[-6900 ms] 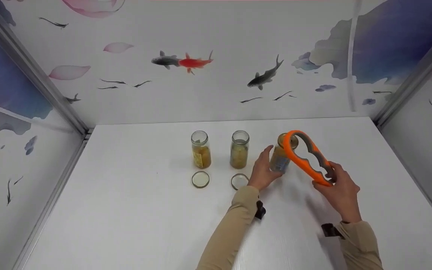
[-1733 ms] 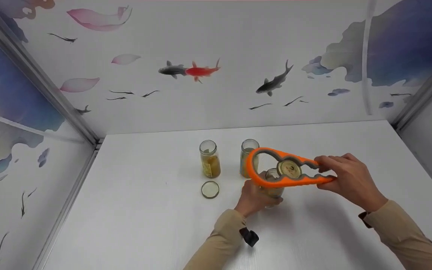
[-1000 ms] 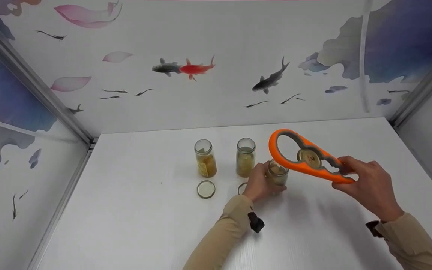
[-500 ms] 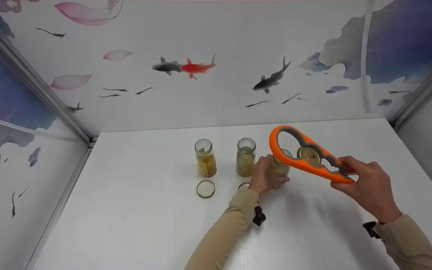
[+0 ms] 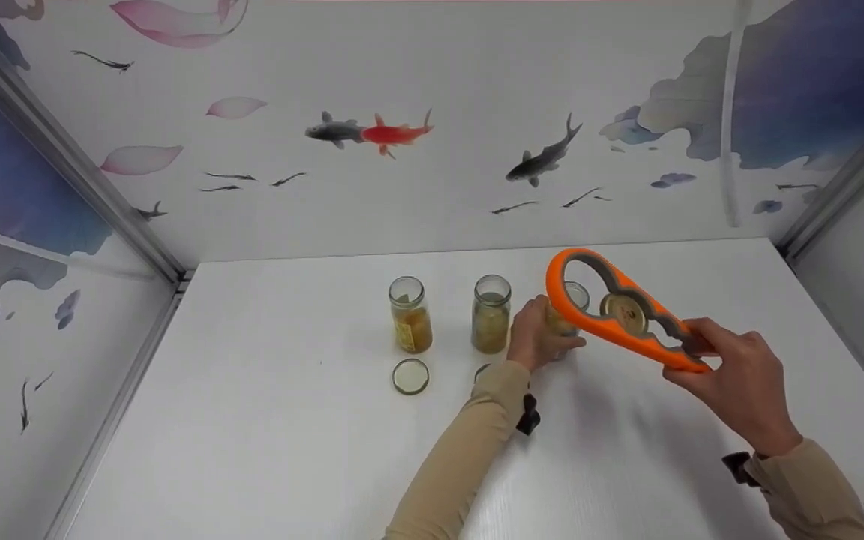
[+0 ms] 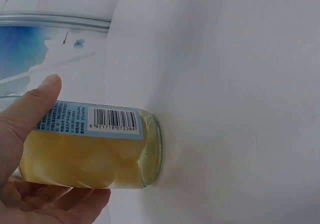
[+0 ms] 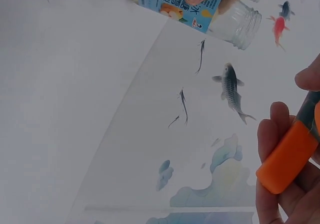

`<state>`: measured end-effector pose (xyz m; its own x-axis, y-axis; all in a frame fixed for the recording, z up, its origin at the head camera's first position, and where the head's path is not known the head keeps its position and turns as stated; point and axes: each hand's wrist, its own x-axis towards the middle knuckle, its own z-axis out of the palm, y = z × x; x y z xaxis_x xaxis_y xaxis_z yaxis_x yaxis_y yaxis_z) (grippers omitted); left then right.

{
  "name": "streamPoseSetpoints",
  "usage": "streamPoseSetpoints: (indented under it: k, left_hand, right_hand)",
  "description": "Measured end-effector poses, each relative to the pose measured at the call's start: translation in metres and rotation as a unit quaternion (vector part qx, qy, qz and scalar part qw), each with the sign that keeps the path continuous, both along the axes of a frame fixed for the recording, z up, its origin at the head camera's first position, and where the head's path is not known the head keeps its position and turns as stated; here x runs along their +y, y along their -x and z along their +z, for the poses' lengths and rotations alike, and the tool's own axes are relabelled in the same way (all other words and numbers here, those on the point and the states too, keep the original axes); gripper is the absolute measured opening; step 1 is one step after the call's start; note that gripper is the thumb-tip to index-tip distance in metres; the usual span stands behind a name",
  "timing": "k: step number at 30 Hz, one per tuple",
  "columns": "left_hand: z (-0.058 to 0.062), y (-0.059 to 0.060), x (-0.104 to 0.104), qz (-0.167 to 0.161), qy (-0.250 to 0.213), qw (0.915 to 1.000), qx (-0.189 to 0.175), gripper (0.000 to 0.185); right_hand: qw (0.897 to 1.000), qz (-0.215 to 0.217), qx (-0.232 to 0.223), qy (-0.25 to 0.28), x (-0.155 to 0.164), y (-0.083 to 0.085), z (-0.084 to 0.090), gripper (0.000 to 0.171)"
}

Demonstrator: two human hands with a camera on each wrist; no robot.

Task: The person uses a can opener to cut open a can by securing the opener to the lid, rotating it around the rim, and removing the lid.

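Observation:
My left hand grips a lidless glass jar around its side; the jar has a blue label with a barcode and pale yellow pieces inside. It is upright, its base at or just above the table; I cannot tell which. In the right wrist view, the jar's bare threaded mouth shows. My right hand holds the handle ends of an orange and grey jar opener in the air, right of the jar. A gold lid is caught between the opener's grey toothed arms. The opener partly covers the jar in the head view.
Two lidless jars with yellowish contents, a left one and a middle one, stand in line with the held jar. One lid lies before the left jar; another lid is mostly hidden by my left sleeve. Printed walls surround the white table.
The gold lid has come off the right jar and is now in the opener. Over the last second, my left hand has carried the jar away from me, slightly right, level with the other jars.

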<state>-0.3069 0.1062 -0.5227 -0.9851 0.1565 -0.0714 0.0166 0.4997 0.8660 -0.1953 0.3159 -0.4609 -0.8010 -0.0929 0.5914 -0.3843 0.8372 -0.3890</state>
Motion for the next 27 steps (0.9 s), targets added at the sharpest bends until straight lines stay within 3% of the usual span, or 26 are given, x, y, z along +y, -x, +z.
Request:
streamPoseSetpoints:
  k: [6,13,20,27]
  left_hand:
    - [-0.001,0.002,0.004,0.01,-0.007,0.9999,0.008,0.058]
    - [-0.002,0.0,0.006,0.025,-0.02,0.9995,0.002,0.085]
    - [0.006,-0.015,-0.004,0.015,-0.009,0.9992,0.036,0.103]
    - [0.022,-0.035,-0.018,-0.014,-0.013,0.9957,0.09,0.103]
  right_hand:
    - [1.0,-0.002,-0.004,0.005,-0.001,-0.001,-0.003,0.04]
    - [1.0,-0.002,-0.009,0.008,-0.001,-0.003,-0.005,0.039]
    - [1.0,-0.001,-0.02,0.013,-0.003,-0.004,-0.008,0.038]
    - [1.0,-0.007,-0.02,0.003,0.003,-0.007,-0.01,0.041]
